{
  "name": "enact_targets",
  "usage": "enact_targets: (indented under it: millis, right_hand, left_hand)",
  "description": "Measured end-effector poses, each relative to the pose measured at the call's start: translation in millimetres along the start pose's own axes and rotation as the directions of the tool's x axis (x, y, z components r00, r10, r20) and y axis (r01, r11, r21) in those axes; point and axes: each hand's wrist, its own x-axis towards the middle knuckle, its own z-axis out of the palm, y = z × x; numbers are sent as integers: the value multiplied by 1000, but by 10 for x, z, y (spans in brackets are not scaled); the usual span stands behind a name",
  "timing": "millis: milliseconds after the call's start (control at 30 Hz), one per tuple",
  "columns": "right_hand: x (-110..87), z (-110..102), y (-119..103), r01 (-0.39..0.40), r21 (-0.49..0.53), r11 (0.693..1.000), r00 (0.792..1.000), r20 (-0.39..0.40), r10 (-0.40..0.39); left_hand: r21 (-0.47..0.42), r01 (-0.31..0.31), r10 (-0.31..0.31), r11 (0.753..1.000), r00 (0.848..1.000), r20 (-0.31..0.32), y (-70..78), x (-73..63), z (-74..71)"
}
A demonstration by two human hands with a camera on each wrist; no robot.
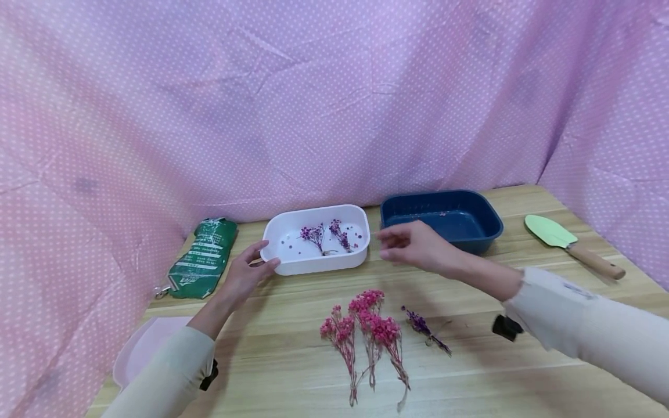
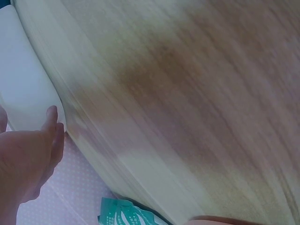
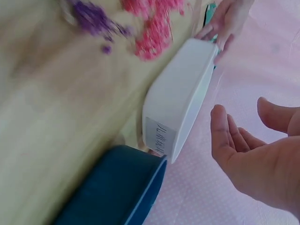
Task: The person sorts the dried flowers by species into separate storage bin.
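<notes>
A white plastic tub stands at the back of the table, with two small purple dried flower sprigs and loose purple bits inside. My left hand touches its left end, thumb and fingers spread about the corner. In the left wrist view, the fingers lie fairly straight against the white wall. Between that tub and a dark blue tub, my right hand hovers with loosely bent fingers. The right wrist view shows thumb and fingers apart, nothing between them.
Pink dried flower bunches and a purple sprig lie in front. Left are a green packet and a pale pink object; right, a green trowel with a wooden handle. Dotted pink cloth hangs behind.
</notes>
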Motion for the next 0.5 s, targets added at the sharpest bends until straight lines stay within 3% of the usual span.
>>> enact_targets:
  millis: [233, 500]
  right_hand:
    - [-455, -78, 140, -95, 78, 992, 995, 23, 93]
    - [-705, -158, 303, -134, 91, 987, 991, 5, 134]
  left_hand:
    - [24, 6, -6, 1000, 1000, -1, 1, -5, -3]
    - [32, 13, -13, 999, 1000, 4, 15, -7, -6]
